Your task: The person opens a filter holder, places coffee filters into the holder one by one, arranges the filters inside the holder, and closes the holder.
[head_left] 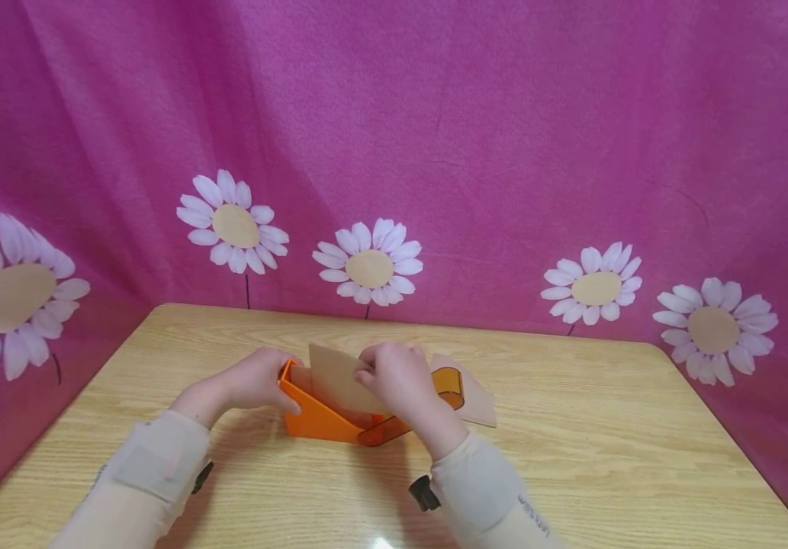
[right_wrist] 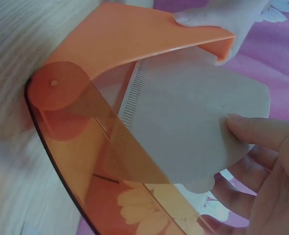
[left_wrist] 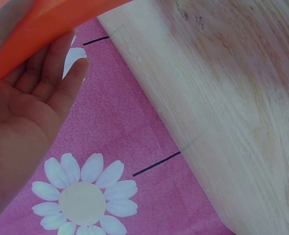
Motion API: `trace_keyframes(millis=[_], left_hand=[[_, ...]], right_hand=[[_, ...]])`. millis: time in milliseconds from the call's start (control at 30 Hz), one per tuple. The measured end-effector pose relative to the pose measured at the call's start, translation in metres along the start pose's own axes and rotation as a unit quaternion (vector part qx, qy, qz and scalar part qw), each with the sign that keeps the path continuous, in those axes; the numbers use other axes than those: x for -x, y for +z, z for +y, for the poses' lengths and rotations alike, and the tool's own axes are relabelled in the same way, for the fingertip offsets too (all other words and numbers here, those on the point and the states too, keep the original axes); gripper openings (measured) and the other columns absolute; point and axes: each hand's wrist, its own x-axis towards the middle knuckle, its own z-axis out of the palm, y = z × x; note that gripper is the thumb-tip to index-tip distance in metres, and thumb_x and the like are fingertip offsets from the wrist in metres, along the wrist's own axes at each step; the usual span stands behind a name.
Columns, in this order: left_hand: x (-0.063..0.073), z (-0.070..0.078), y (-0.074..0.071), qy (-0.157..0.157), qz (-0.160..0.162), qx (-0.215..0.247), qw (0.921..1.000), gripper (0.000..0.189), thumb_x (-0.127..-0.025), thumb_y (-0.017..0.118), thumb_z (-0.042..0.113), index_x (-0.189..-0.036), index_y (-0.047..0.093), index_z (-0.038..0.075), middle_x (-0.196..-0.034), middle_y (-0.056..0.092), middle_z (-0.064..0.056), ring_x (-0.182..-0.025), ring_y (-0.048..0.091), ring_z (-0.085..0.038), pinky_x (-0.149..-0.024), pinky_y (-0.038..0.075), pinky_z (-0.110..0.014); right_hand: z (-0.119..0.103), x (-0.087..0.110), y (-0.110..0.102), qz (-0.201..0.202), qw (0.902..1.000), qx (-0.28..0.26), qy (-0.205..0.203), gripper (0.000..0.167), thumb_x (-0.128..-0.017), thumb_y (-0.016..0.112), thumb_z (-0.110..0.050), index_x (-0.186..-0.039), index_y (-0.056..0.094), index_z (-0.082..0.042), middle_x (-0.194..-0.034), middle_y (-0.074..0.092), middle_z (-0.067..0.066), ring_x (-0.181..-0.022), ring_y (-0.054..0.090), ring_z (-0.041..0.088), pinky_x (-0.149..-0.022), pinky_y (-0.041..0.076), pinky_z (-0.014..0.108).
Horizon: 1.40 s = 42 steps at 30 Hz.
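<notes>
My left hand [head_left: 256, 379] grips the upper left end of an orange coffee filter holder [head_left: 318, 419], thumb on the near side and fingers behind. The holder's clear amber lid [right_wrist: 68, 147] is swung away on its round hinge. Between thumb and fingers, my right hand [head_left: 402, 381] pinches a light brown paper coffee filter [right_wrist: 183, 112]. That filter stands partly inside the holder, its crimped edge showing near the hinge side in the right wrist view. Behind the lid, another light brown paper piece [head_left: 481, 404] lies on the table, partly hidden by the right hand and the lid.
The wood-grain table [head_left: 606, 442] spreads out around the holder. A pink curtain [head_left: 476, 152] with white daisies hangs along the back and sides. Both forearms wear beige sleeves with bands, and a black clip [head_left: 424, 493] sticks out below the right wrist.
</notes>
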Motion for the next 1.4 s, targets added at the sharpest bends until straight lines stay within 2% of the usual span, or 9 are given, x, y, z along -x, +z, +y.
trace_keyframes(millis=[200, 367, 667, 900, 1167, 1400], left_hand=[[0.000, -0.001, 0.000, 0.002, 0.002, -0.002, 1.0000, 0.025, -0.068, 0.080, 0.008, -0.089, 0.066, 0.006, -0.080, 0.065, 0.001, -0.072, 0.053, -0.010, -0.072, 0.047, -0.028], [0.000, -0.002, 0.001, 0.009, 0.005, -0.010, 0.9999, 0.023, -0.068, 0.080, 0.009, -0.085, 0.064, 0.007, -0.077, 0.062, 0.002, -0.071, 0.051, -0.010, -0.070, 0.045, -0.027], [0.000, -0.001, 0.001, 0.003, 0.008, -0.006, 0.9999, 0.021, -0.067, 0.080, 0.007, -0.075, 0.060, 0.006, -0.070, 0.058, 0.001, -0.066, 0.049, -0.011, -0.065, 0.044, -0.026], [0.000, -0.001, 0.000, -0.001, 0.005, -0.006, 1.0000, 0.023, -0.067, 0.080, 0.009, -0.081, 0.062, 0.005, -0.073, 0.061, 0.001, -0.068, 0.051, -0.011, -0.067, 0.045, -0.027], [-0.001, -0.003, 0.000, 0.005, 0.007, -0.013, 0.9999, 0.024, -0.067, 0.080, 0.010, -0.084, 0.064, 0.005, -0.074, 0.062, 0.001, -0.069, 0.051, -0.011, -0.069, 0.045, -0.027], [-0.001, -0.004, 0.000, 0.009, 0.007, -0.015, 0.9998, 0.026, -0.066, 0.081, 0.010, -0.086, 0.064, 0.005, -0.075, 0.063, 0.001, -0.069, 0.051, -0.010, -0.070, 0.045, -0.027]], right_hand=[[-0.002, 0.000, 0.006, -0.007, 0.9998, 0.020, -0.005, 0.030, -0.086, 0.067, -0.021, -0.060, 0.054, -0.015, -0.053, 0.033, -0.008, -0.057, 0.039, 0.010, -0.073, 0.034, 0.036], [-0.004, 0.000, 0.012, -0.015, 0.9996, 0.022, -0.004, 0.028, -0.086, 0.066, -0.022, -0.061, 0.055, -0.015, -0.052, 0.033, -0.007, -0.057, 0.041, 0.012, -0.075, 0.035, 0.038], [-0.005, -0.001, 0.020, -0.019, 0.9996, 0.021, -0.002, 0.030, -0.085, 0.067, -0.021, -0.059, 0.053, -0.017, -0.051, 0.034, -0.008, -0.057, 0.043, 0.011, -0.073, 0.034, 0.037], [-0.004, -0.001, 0.026, -0.017, 0.9993, 0.034, -0.005, 0.034, -0.084, 0.069, -0.020, -0.056, 0.049, -0.017, -0.052, 0.034, -0.008, -0.057, 0.043, 0.011, -0.072, 0.032, 0.036], [-0.004, -0.002, 0.032, -0.030, 0.9989, 0.036, 0.001, 0.025, -0.084, 0.068, -0.022, -0.062, 0.059, -0.018, -0.056, 0.048, -0.008, -0.061, 0.048, 0.011, -0.072, 0.033, 0.035], [-0.006, -0.001, 0.036, -0.020, 0.9990, 0.041, -0.003, 0.025, -0.083, 0.068, -0.019, -0.060, 0.058, -0.018, -0.056, 0.047, -0.008, -0.059, 0.047, 0.010, -0.066, 0.028, 0.031]])
